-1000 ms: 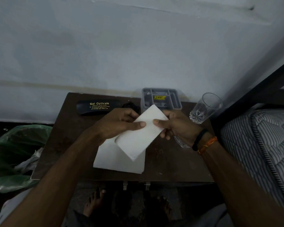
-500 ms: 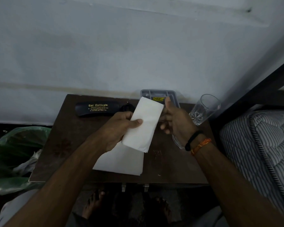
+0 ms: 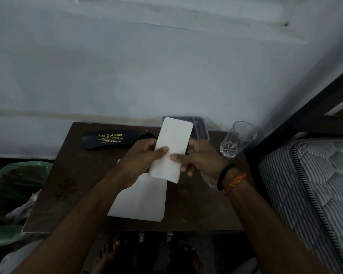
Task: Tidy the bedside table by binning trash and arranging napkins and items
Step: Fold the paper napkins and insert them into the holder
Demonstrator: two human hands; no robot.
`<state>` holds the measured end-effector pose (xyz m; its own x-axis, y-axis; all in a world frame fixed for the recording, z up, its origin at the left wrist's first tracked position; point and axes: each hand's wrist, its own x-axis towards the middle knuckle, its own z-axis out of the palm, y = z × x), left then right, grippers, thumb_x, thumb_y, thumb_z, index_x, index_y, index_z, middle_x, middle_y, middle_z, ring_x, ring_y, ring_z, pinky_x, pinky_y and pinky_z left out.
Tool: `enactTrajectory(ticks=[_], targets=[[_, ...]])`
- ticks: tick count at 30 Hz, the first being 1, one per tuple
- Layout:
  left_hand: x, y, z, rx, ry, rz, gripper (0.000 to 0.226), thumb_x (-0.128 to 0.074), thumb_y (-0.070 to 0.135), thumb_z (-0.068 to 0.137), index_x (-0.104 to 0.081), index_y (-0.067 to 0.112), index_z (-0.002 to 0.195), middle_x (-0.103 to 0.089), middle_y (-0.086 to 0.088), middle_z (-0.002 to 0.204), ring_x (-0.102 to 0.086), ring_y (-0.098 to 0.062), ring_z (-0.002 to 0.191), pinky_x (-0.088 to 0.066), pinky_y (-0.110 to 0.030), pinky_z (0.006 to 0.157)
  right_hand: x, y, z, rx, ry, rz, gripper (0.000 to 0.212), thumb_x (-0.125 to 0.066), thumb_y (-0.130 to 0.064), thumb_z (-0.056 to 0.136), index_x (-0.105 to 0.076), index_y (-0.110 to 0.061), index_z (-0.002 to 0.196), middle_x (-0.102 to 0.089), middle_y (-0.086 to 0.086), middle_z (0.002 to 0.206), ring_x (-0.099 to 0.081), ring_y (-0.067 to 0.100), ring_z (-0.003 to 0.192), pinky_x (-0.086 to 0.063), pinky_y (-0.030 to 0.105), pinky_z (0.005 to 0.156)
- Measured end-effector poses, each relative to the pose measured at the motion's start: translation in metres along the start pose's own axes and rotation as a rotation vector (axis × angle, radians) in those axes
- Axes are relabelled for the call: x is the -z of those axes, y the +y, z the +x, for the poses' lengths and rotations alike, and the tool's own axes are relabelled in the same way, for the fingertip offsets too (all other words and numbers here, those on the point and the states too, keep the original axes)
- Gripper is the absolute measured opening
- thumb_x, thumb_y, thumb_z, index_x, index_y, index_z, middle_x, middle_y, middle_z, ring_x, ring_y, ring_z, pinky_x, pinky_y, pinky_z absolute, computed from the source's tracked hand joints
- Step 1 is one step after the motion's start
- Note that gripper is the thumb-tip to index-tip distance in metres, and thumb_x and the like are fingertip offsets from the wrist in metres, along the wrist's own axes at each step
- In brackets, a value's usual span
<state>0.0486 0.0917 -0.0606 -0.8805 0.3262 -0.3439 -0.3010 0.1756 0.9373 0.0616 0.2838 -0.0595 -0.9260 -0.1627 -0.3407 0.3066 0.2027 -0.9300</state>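
The folded napkin [image 3: 171,150] has been turned upright and is now gripped by both the left hand [image 3: 142,159] and right hand [image 3: 198,159]. Squaring looks nearly done; it is probably bound for the napkin stack [image 3: 141,198] on the desk [image 3: 202,210].

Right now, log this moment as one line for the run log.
left hand: holds folded white paper napkin | right hand: holds same napkin | flat white napkin: on dark wooden table | clear drinking glass: upright

Single view only: your head camera, wide-angle, looks forward and steeply down from above the bedside table [image 3: 71,175]. It faces the wall [image 3: 147,66] behind the table. Close range: your forearms enter from the bottom edge. Mattress [image 3: 309,184] at right margin, green-lined bin [image 3: 14,186] at left. No second view.
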Motion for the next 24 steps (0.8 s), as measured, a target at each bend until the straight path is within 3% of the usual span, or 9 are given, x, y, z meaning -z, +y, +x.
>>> enactTrajectory(ticks=[3,6,8,11,15,19,24], targets=[[-0.002,-0.001,0.007,-0.091,0.075,0.081,0.028,-0.061,0.033,0.093,-0.063,0.008,0.106,-0.069,-0.006,0.110,-0.066,-0.025,0.106,-0.059,-0.049,0.085,0.006,-0.005,0.003,0.046,0.120,-0.004,0.034,-0.073,-0.011,0.085,-0.066,0.000,0.116,-0.074,0.015,0.089,-0.061,0.012,0.053,-0.048,0.021,0.041],[-0.002,-0.002,0.015,-0.284,0.249,0.277,0.027,-0.060,0.039,0.093,-0.062,0.012,0.096,-0.065,-0.002,0.103,-0.063,-0.018,0.100,-0.060,-0.040,0.080,0.017,-0.011,0.009,0.131,0.331,0.029,0.028,-0.068,-0.009,0.089,-0.064,0.005,0.113,-0.070,0.022,0.085,-0.059,0.013,0.051,-0.048,0.021,0.041],[0.003,-0.003,0.024,-0.434,0.280,0.524,0.024,-0.066,0.037,0.089,-0.063,0.017,0.102,-0.059,-0.002,0.112,-0.056,-0.018,0.107,-0.055,-0.038,0.088,0.026,-0.015,0.013,0.199,0.490,0.101,0.025,-0.065,-0.009,0.091,-0.062,0.007,0.111,-0.069,0.016,0.078,-0.058,0.011,0.049,-0.049,0.022,0.042],[0.008,-0.006,0.038,-0.433,0.137,0.832,0.046,-0.074,0.037,0.082,-0.060,0.022,0.123,-0.039,-0.007,0.143,-0.036,-0.027,0.134,-0.040,-0.043,0.109,0.036,-0.018,0.018,0.283,0.661,0.254,0.025,-0.062,-0.010,0.094,-0.059,0.003,0.115,-0.068,0.012,0.076,-0.061,0.011,0.050,-0.055,0.026,0.047],[0.000,-0.014,0.047,-0.443,0.128,0.911,0.050,-0.073,0.030,0.084,-0.060,0.019,0.131,-0.034,-0.008,0.151,-0.032,-0.027,0.139,-0.036,-0.042,0.114,0.041,-0.016,0.026,0.330,0.728,0.354,0.028,-0.063,-0.008,0.094,-0.057,0.000,0.120,-0.070,0.010,0.087,-0.067,0.009,0.056,-0.056,0.022,0.051],[0.004,-0.015,0.053,-0.478,0.156,0.864,0.035,-0.069,0.019,0.088,-0.066,0.010,0.121,-0.042,-0.010,0.144,-0.045,-0.024,0.131,-0.045,-0.040,0.109,0.042,-0.014,0.031,0.326,0.729,0.335,0.023,-0.066,-0.004,0.090,-0.059,-0.007,0.111,-0.071,0.005,0.085,-0.070,0.010,0.061,-0.057,0.022,0.056],[0.011,-0.017,0.052,-0.525,0.151,0.858,0.022,-0.072,0.017,0.084,-0.071,0.014,0.106,-0.048,-0.005,0.137,-0.051,-0.019,0.123,-0.046,-0.025,0.099,0.039,-0.014,0.035,0.319,0.743,0.200,0.022,-0.065,-0.007,0.090,-0.060,-0.011,0.111,-0.072,0.003,0.087,-0.070,0.007,0.063,-0.056,0.019,0.056]])
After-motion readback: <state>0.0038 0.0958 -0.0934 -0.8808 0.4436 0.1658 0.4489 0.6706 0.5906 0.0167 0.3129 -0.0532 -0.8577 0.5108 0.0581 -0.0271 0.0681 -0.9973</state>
